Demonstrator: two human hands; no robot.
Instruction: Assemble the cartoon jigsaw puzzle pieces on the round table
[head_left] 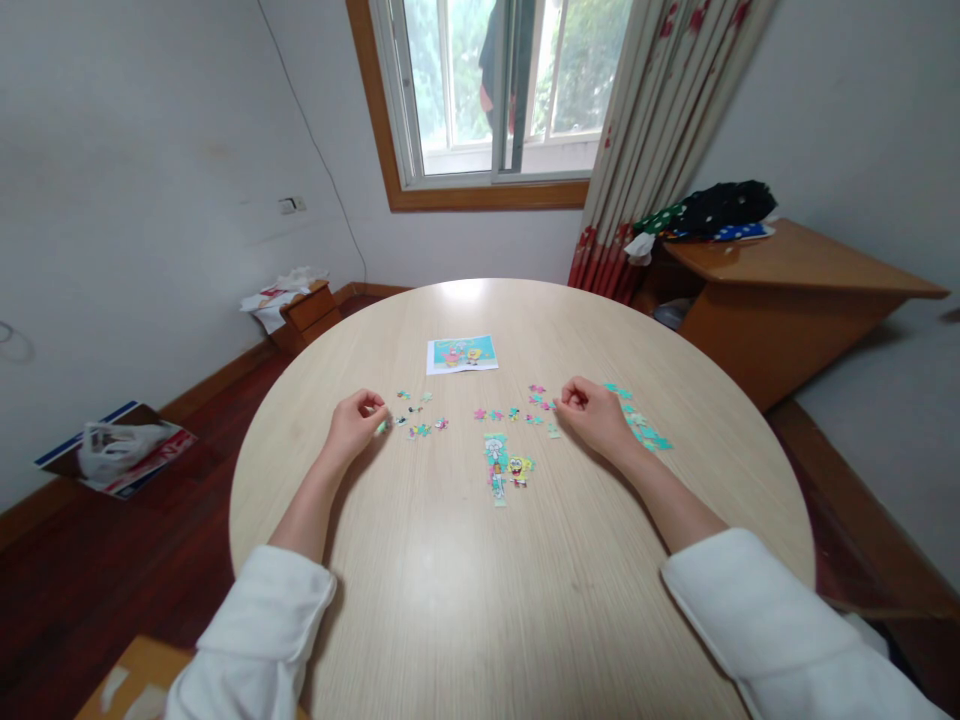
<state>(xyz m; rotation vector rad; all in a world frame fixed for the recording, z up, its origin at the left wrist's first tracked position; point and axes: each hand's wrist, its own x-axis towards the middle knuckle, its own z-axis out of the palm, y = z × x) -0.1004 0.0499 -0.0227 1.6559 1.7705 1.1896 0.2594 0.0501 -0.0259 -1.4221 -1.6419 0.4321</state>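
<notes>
My left hand (358,422) rests at the left of a loose group of jigsaw pieces (421,430), fingers curled into a pinch. A small green piece (383,427) lies right at its fingertips. To the right, my right hand (594,415) is closed too, its fingertips beside some pink pieces (537,402). Whatever either pinch holds is hidden. Between the hands and nearer me is a partly joined puzzle: a tall strip (495,468) with a pale cartoon figure, and a yellow cartoon character section (519,468) against its right side. Turquoise pieces (646,430) lie beyond my right hand, partly covered by it.
A picture sheet (463,354) of cartoon characters lies farther back on the round wooden table (450,600). A brown desk (795,270) with cloth on it stands at the right, by a curtain (660,130). On the left floor lies a plastic bag (120,448) on flat printed board.
</notes>
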